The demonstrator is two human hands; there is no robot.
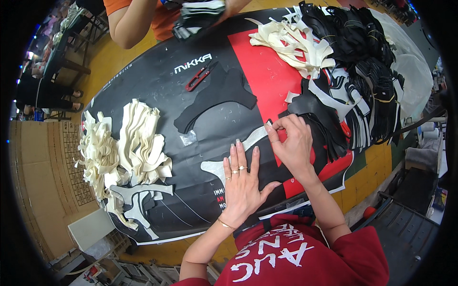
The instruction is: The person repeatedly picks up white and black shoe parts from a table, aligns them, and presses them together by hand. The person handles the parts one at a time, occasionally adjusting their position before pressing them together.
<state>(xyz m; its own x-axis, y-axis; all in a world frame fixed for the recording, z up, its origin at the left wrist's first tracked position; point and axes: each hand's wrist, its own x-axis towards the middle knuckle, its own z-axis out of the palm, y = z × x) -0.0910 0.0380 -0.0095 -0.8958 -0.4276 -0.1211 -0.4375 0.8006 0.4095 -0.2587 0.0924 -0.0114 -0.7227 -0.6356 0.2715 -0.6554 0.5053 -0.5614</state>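
A pale grey curved fabric piece is laid on the worktop, partly covered by the left hand, which is spread flat, palm down, with nothing grasped. By the piece's right tip, the right hand is held with fingers bent and drawn together; whether the tip is pinched cannot be told.

The worktop is covered by a black sheet with red panels and white lettering, scuffed and marked with small corner ticks. Beyond the piece, black cut panels are laid out, with red-handled thread snips placed against them; a small clear packet is set down nearer to it. To its left, cream strips are heaped, with grey branched pieces below them. To its right and beyond, black bundles are piled beside loose cream offcuts.

Farther out, a yellow floor is seen, and cardboard is stood left of the worktop. Across from the piece, a stack of strips is held by a co-worker in orange, whose head is cut off. The piece's middle is hidden by the left hand, the lower bundles are overlapped, and the room's corners are lost in the dark fisheye rim.
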